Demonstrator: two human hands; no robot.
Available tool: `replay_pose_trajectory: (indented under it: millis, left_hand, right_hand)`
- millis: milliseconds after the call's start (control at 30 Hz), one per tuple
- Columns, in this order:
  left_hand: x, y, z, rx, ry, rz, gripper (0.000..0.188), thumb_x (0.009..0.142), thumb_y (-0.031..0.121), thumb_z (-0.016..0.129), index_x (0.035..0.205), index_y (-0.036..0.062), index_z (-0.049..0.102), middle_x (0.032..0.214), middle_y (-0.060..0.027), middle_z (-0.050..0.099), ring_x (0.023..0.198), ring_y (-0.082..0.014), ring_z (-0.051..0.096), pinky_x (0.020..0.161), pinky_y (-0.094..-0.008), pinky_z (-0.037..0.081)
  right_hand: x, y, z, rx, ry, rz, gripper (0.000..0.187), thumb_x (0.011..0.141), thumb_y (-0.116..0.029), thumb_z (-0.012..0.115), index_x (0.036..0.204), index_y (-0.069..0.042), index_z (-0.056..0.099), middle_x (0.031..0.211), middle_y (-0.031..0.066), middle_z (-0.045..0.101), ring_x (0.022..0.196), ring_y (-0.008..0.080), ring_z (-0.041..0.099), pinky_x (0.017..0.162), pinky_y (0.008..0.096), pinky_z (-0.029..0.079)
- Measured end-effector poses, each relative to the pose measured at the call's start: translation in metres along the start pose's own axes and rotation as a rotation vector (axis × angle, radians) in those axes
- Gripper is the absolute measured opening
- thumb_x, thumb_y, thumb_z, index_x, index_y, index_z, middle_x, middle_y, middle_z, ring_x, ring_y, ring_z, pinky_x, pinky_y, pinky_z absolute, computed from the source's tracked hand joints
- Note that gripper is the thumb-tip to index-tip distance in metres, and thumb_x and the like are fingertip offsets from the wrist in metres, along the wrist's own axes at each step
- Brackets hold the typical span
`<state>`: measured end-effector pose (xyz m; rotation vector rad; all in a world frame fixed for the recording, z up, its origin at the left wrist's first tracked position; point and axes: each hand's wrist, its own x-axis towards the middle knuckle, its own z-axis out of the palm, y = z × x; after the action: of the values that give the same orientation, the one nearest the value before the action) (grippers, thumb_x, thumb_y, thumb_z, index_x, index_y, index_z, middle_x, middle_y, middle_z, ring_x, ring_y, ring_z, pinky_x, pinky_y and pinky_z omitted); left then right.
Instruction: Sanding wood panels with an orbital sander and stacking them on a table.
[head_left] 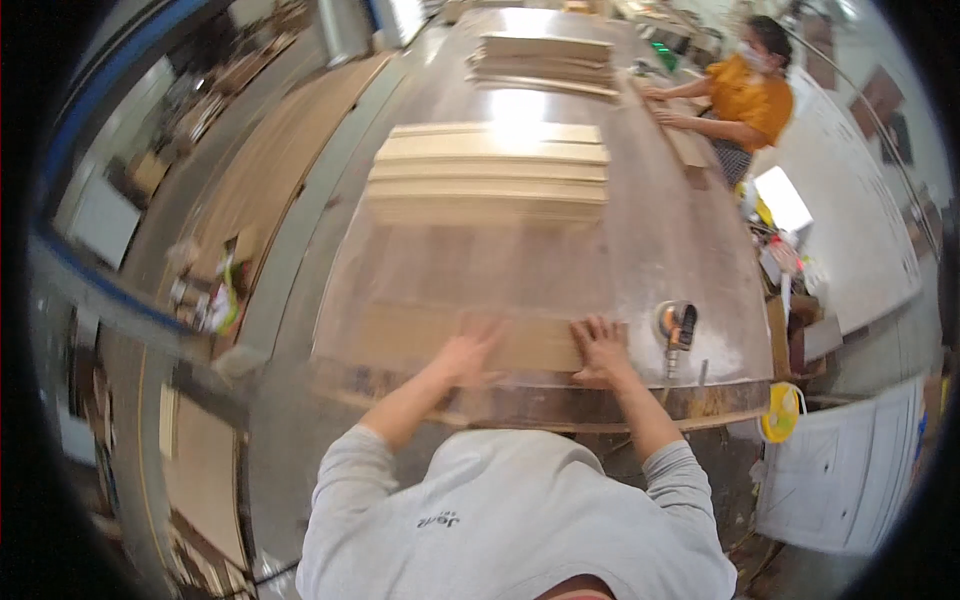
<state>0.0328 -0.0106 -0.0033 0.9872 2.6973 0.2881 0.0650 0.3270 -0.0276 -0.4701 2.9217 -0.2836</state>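
A flat wooden board (pixel 540 343) lies crosswise along the near edge of the worktable, its left part smeared by motion. My left hand (pixel 474 346) is over its middle, palm down; the hand is blurred, but its fingers look spread out. At the board's right end rests my right hand (pixel 601 350), open, with fingers apart and lying flat on the surface. Neither hand is wrapped around anything. To the right of it, an orange and black handheld sander (pixel 679 322) with a hose fitting sits on the tabletop.
Ahead on the worktable (pixel 480 262) lie stacked pale boards (pixel 490 165), with another stack (pixel 543 62) farther back. A co-worker in an orange top (pixel 757 98) handles a board at the far right edge. A yellow bucket (pixel 781 412) stands by the near right corner.
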Motion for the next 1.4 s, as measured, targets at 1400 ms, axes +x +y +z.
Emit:
replay_pose_trajectory:
  millis: [1400]
  left_hand:
    - [-0.136,-0.167,0.034,-0.865,0.407,-0.823,0.108,0.085,0.049,0.077,0.166,0.0167,0.014,0.165,-0.0249,0.03,0.154,-0.0528,0.009,0.125,-0.0536,0.018]
  right_hand:
    - [0.0,-0.013,-0.021,-0.105,0.027,-0.06,0.119,0.05,-0.04,0.086,0.155,-0.012,0.038,0.156,0.0208,0.035,0.145,0.0438,0.029,0.12,0.062,0.017]
